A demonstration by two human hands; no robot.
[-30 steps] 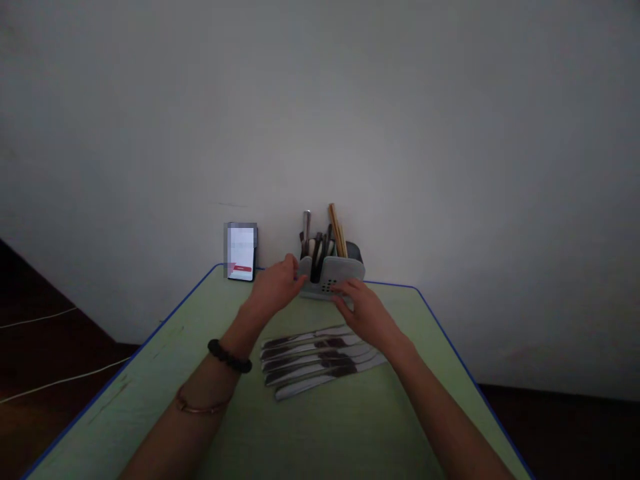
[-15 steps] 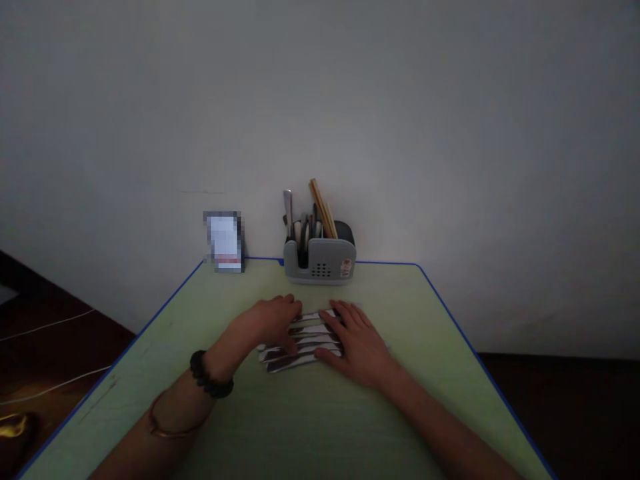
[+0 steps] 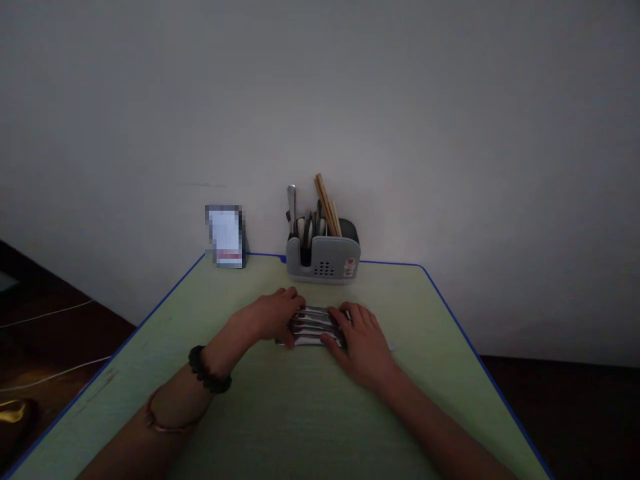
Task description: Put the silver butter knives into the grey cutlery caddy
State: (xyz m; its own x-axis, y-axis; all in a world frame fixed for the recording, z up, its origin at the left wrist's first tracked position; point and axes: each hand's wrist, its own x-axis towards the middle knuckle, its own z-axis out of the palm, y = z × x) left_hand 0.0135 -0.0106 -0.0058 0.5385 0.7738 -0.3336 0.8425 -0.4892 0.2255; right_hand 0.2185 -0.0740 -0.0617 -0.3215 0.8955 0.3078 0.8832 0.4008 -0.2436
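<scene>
Several pieces of silvery metal cutlery (image 3: 316, 326) lie side by side on the table, roughly left to right. Their ends are hidden under my hands, so I cannot tell their exact kind. My left hand (image 3: 274, 316) curls over the left part of the row, fingers on the far edge and thumb on the near edge. My right hand (image 3: 361, 341) covers the right part in the same way, its thumb and fingers closed about the row. A pale tip shows past the right hand.
A grey utensil holder (image 3: 325, 261) with wooden chopsticks (image 3: 327, 205) and other cutlery stands against the wall at the table's back. A pixelated upright screen (image 3: 226, 235) is to its left. Blue edging rims the pale green table (image 3: 300, 420).
The cutlery was spread wider and slanted; now it is squeezed into a narrower, more even row. My right hand's fingers have drawn in around it. The view has shifted slightly.
</scene>
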